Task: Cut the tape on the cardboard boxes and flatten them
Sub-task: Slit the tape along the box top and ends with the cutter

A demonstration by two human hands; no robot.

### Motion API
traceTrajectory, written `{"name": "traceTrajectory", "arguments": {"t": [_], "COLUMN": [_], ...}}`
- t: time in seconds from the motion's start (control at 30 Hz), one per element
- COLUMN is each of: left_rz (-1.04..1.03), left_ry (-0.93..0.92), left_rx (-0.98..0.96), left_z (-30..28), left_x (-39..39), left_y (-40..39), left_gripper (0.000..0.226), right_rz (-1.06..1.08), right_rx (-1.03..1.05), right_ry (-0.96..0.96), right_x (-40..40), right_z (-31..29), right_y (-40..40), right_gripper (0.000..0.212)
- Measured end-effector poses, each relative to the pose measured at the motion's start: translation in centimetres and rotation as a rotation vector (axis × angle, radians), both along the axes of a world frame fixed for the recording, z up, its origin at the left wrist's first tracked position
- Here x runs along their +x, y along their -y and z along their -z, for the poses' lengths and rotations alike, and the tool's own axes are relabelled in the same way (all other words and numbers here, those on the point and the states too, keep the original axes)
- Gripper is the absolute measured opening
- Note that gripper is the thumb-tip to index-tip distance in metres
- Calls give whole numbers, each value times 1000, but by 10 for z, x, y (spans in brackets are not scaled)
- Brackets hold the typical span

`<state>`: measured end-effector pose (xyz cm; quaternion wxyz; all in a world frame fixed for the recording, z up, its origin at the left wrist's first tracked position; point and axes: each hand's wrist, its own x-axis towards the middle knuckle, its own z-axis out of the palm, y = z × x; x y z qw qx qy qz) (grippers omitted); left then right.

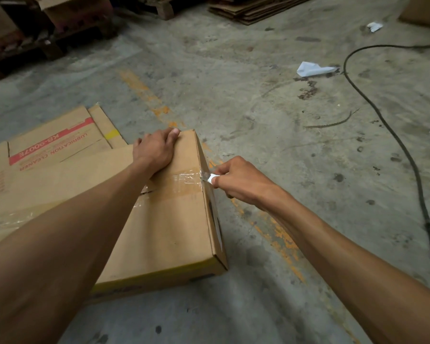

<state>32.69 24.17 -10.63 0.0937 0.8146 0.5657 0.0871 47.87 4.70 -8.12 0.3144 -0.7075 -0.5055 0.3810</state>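
Cardboard box stands uncut on the concrete floor, clear tape intact across its top, left hand pressing flat while right hand pinches a small white blade at the tape's edge; flattened boxes lie beside, black cable nearby.

The box under my left hand is matt brown corrugated cardboard, its top seam covered by glossy clear plastic tape that wrinkles at the box's right edge. Left of the box lies flattened cardboard with matt red print. The floor beyond the box is rough, stained grey concrete with worn orange paint.
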Motion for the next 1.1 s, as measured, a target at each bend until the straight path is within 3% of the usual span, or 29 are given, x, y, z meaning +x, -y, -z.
{"name": "traceTrajectory", "arguments": {"t": [0.17, 0.3, 0.47, 0.6, 1.1], "left_rz": [7, -5, -4, -7, -1], "left_ry": [2, 7, 13, 8, 16], "left_rx": [11, 28, 41, 47, 49], "left_z": [1, 1, 3, 2, 2], "left_x": [0, 1, 1, 1, -1], "left_y": [0, 2, 2, 3, 3], "left_gripper": [56, 56, 55, 55, 57], "right_rz": [-5, 38, 32, 21, -108], "right_rx": [23, 0, -15, 15, -80], "right_ry": [92, -47, -74, 22, -104], "right_x": [-1, -8, -9, -14, 3], "right_z": [-4, -1, 0, 2, -3], "right_y": [1, 6, 16, 24, 39], "right_gripper": [18, 24, 26, 16, 18]}}
